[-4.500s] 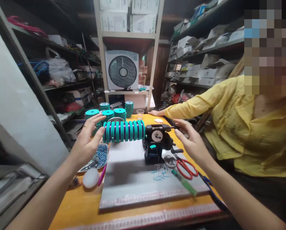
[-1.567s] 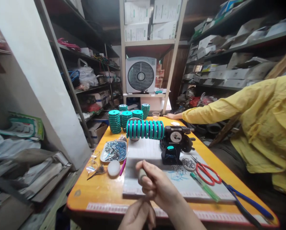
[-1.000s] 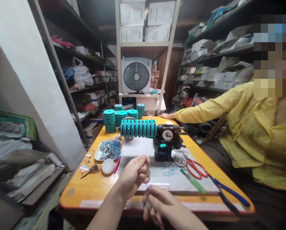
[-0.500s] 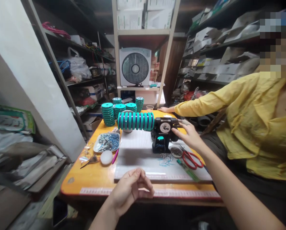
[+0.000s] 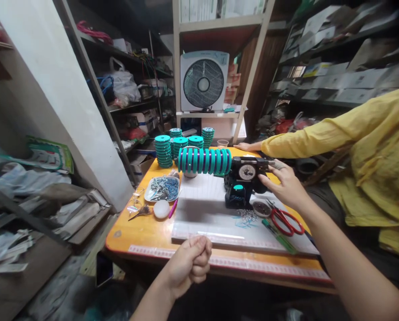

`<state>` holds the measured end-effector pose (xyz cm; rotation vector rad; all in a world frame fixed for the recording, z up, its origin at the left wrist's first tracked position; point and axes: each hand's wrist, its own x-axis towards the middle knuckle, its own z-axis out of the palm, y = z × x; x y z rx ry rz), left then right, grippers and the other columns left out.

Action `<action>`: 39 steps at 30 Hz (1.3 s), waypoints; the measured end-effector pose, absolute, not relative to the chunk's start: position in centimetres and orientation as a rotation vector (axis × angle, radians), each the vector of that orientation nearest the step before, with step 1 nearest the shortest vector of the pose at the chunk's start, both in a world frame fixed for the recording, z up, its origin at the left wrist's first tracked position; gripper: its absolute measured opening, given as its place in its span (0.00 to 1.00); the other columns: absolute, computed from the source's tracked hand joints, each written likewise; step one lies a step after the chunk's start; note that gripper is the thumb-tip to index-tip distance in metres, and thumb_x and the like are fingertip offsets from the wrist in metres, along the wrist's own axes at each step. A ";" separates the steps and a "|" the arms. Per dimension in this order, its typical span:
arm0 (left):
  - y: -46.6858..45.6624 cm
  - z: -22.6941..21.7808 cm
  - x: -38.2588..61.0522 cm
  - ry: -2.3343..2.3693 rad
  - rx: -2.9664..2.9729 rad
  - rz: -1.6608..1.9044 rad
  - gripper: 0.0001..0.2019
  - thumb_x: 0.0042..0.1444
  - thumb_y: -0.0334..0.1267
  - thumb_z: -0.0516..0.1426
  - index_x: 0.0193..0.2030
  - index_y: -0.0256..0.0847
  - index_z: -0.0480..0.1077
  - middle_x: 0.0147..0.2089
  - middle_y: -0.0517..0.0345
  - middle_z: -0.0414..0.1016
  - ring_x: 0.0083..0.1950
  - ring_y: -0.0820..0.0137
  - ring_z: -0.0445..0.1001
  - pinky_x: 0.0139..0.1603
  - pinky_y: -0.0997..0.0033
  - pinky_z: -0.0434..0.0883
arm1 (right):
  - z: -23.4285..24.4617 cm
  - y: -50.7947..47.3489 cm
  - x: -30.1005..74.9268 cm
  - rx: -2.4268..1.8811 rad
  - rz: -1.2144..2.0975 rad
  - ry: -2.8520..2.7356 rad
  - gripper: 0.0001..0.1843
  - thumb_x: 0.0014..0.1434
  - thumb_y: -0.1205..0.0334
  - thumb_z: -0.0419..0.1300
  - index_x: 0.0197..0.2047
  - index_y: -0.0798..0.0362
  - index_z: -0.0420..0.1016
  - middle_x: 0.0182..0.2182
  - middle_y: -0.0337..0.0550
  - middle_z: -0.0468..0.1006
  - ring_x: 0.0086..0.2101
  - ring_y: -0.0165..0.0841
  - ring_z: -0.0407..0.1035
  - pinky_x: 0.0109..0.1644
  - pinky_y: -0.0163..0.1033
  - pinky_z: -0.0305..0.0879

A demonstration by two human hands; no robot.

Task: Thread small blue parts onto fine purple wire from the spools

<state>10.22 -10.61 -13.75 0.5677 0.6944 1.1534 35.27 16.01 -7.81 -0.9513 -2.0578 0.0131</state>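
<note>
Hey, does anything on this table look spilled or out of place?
Yes: small metal bits and blue thread lie scattered loose on the white board in front of the black machine, beside a small dish. Glasses sit near the table's left edge.

Upright black winder (image 5: 241, 187) (loaded with teal spools (image 5: 204, 161))

Winder (image 5: 243, 187) stands on board (image 5: 202, 218) — spool row (image 5: 204, 161) at its 9 o'clock. Scissors (image 5: 284, 219) at 4 o'clock, spool stacks (image 5: 176, 147) at 11.
</note>
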 end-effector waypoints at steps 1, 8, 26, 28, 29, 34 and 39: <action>-10.6 -13.8 10.2 0.697 0.574 1.157 0.21 0.55 0.55 0.66 0.32 0.40 0.64 0.17 0.77 0.45 0.16 0.83 0.35 0.15 0.82 0.38 | -7.8 16.0 35.3 -0.948 0.012 -2.055 0.29 0.61 0.41 0.56 0.54 0.54 0.79 0.56 0.58 0.75 0.63 0.54 0.60 0.67 0.61 0.57; -10.9 -14.4 10.8 0.704 0.595 1.140 0.22 0.56 0.55 0.65 0.30 0.41 0.62 0.16 0.78 0.45 0.15 0.83 0.35 0.15 0.80 0.38 | -7.6 15.6 35.5 -0.927 -0.006 -2.075 0.27 0.61 0.43 0.57 0.54 0.51 0.78 0.57 0.56 0.75 0.62 0.53 0.61 0.67 0.61 0.58; -11.3 -15.4 11.7 0.734 0.553 1.184 0.20 0.59 0.54 0.63 0.32 0.40 0.64 0.18 0.72 0.57 0.16 0.83 0.43 0.15 0.84 0.45 | -7.6 14.0 35.0 -0.929 0.006 -2.017 0.31 0.66 0.39 0.52 0.62 0.51 0.71 0.61 0.56 0.70 0.63 0.51 0.61 0.67 0.60 0.58; -11.4 -15.7 12.0 0.730 0.562 1.197 0.19 0.60 0.54 0.62 0.32 0.40 0.64 0.20 0.65 0.67 0.15 0.81 0.54 0.16 0.82 0.56 | -6.7 12.6 34.5 -0.963 -0.031 -1.919 0.37 0.66 0.37 0.50 0.69 0.54 0.62 0.64 0.61 0.65 0.65 0.56 0.55 0.67 0.66 0.54; -11.5 -15.8 12.1 0.727 0.564 1.197 0.19 0.60 0.54 0.61 0.32 0.40 0.65 0.23 0.61 0.72 0.16 0.78 0.62 0.18 0.79 0.63 | -5.9 11.7 34.0 -0.968 -0.056 -1.871 0.40 0.68 0.37 0.48 0.71 0.56 0.57 0.67 0.63 0.61 0.67 0.58 0.51 0.68 0.69 0.50; -12.0 -15.8 12.2 0.685 0.561 1.140 0.19 0.61 0.52 0.60 0.32 0.37 0.68 0.33 0.46 0.82 0.35 0.60 0.83 0.37 0.61 0.78 | 0.0 8.9 27.5 -0.764 -0.142 -2.093 0.28 0.72 0.45 0.47 0.67 0.50 0.66 0.67 0.51 0.65 0.70 0.48 0.48 0.73 0.60 0.44; -12.5 -15.9 11.6 0.656 0.555 1.079 0.19 0.60 0.52 0.61 0.31 0.36 0.69 0.35 0.44 0.83 0.39 0.56 0.84 0.40 0.57 0.78 | 3.6 11.3 20.5 -0.678 -0.061 -2.435 0.29 0.73 0.43 0.44 0.60 0.52 0.75 0.57 0.50 0.77 0.59 0.46 0.67 0.65 0.54 0.60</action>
